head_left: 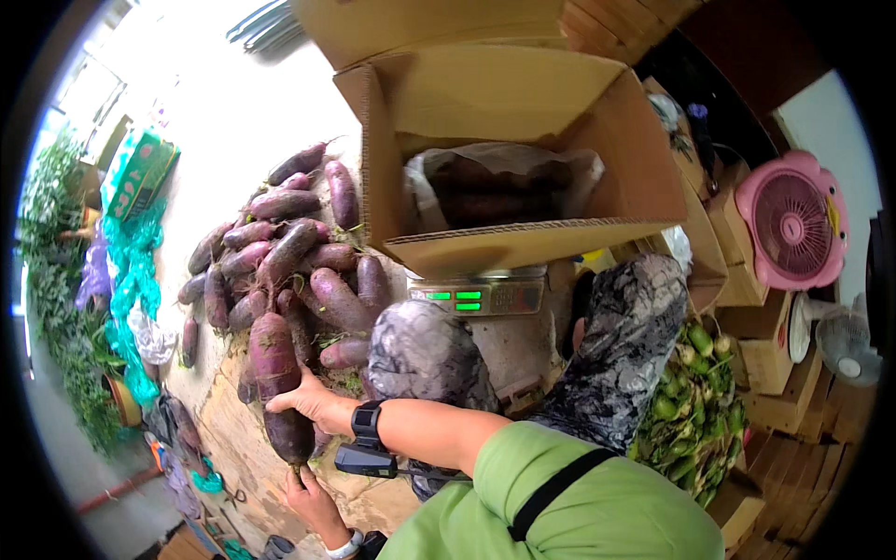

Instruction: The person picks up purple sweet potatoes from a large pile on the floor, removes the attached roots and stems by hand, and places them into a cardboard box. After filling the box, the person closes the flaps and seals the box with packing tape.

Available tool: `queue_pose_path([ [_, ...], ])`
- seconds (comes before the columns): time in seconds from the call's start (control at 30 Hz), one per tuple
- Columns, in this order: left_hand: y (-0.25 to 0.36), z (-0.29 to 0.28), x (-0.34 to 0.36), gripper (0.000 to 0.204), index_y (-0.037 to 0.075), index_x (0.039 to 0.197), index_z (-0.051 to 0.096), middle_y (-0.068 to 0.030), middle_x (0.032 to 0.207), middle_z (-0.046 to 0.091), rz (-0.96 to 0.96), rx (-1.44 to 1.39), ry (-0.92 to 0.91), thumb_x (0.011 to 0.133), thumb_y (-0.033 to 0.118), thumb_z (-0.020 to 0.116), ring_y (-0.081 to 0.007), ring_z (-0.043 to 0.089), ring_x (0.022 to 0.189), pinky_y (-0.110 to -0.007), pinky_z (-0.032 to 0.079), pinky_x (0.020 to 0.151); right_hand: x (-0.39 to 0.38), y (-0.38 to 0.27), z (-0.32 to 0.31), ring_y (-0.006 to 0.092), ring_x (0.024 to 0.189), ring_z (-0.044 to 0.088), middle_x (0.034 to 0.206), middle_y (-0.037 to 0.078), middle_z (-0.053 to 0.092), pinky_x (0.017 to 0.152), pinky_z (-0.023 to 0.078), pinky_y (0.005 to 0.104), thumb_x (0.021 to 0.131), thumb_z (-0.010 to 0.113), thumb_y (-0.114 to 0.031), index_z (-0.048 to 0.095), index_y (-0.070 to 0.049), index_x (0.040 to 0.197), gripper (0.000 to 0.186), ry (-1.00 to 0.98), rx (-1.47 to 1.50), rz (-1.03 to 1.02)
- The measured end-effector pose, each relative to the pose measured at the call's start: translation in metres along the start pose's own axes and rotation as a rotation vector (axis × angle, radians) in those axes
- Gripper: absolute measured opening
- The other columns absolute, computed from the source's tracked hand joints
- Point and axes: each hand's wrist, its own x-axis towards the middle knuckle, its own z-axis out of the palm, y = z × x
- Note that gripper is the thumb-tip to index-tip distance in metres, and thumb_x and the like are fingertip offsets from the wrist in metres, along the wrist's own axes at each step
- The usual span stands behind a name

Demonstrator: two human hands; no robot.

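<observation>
A long, dark purple root vegetable (275,359) is held at an angle below the pile. My right hand (313,403) wraps round its middle, while the fingers of my left hand (313,504) close at its narrow lower tip. More purple roots (331,299) lie heaped on the pale floor just beyond it. An open cardboard box (523,243) stands on a digital scale (485,299) with lit green displays, and inside it a translucent plastic bag (583,177) holds dark, elongated items. My knees in grey patterned trousers flank the space before the scale.
Leafy green vegetables (691,401) are piled at the right, beside stacked cartons (765,364), a pink fan (793,219) and a smaller fan (845,341). At the left are turquoise plastic bags (140,299), a green printed carton (140,173) and potted plants (65,280).
</observation>
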Motion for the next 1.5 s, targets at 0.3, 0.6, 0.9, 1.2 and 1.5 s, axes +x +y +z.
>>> queue_pose_path([
  [0.3, 0.013, -0.001, -0.002, 0.026, -0.005, 0.084, 0.050, -0.0084, 0.066, 0.046, -0.144, -0.272, 0.060, 0.095, 0.018, 0.044, -0.0180, 0.038, 0.060, -0.031, 0.034, 0.056, -0.009, -0.003, 0.004, 0.0193, 0.099, 0.052, 0.106, 0.005, 0.057, 0.091, 0.039, 0.0326, 0.059, 0.074, -0.006, 0.048, -0.007, 0.116, 0.062, -0.014, 0.035, -0.014],
  [0.6, 0.021, 0.018, 0.000, 0.026, 0.002, 0.076, 0.050, 0.0014, 0.066, 0.044, -0.304, -0.684, 0.105, 0.095, 0.019, 0.045, -0.0073, 0.036, 0.053, -0.023, 0.029, 0.045, -0.004, -0.004, -0.001, 0.0215, 0.096, 0.053, 0.103, 0.007, 0.056, 0.088, 0.042, 0.0338, 0.052, 0.076, -0.003, 0.045, -0.006, 0.117, 0.072, 0.062, -0.011, -0.063],
  [0.9, -0.013, 0.052, 0.004, 0.021, 0.004, 0.070, 0.050, 0.0033, 0.059, 0.042, -0.337, -0.653, 0.139, 0.088, 0.014, 0.047, -0.0083, 0.037, 0.055, -0.028, 0.032, 0.049, 0.021, 0.028, -0.009, 0.0178, 0.089, 0.057, 0.096, 0.005, 0.062, 0.083, 0.046, 0.0332, 0.059, 0.075, -0.004, 0.057, -0.003, 0.101, 0.046, 0.168, -0.308, -0.323],
  [1.2, -0.004, 0.079, 0.006, 0.027, -0.003, 0.072, 0.062, -0.0213, 0.061, 0.057, -0.241, -0.157, -0.043, 0.082, 0.020, 0.052, -0.0312, 0.058, 0.057, -0.041, 0.045, 0.059, 0.007, 0.006, -0.002, 0.0329, 0.100, 0.051, 0.107, 0.017, 0.052, 0.087, 0.042, 0.0411, 0.050, 0.080, -0.016, 0.036, -0.004, 0.119, 0.082, 0.127, -0.872, -0.538],
  [1.5, -0.029, 0.036, 0.070, 0.035, -0.003, 0.104, 0.062, -0.0028, 0.074, 0.063, -0.551, -0.809, -0.040, 0.096, 0.023, 0.040, -0.0158, 0.055, 0.065, -0.031, 0.046, 0.063, 0.002, -0.032, -0.012, 0.0186, 0.096, 0.055, 0.106, 0.005, 0.057, 0.089, 0.041, 0.0314, 0.063, 0.075, -0.008, 0.047, -0.002, 0.117, 0.061, -0.249, -0.327, 0.050],
])
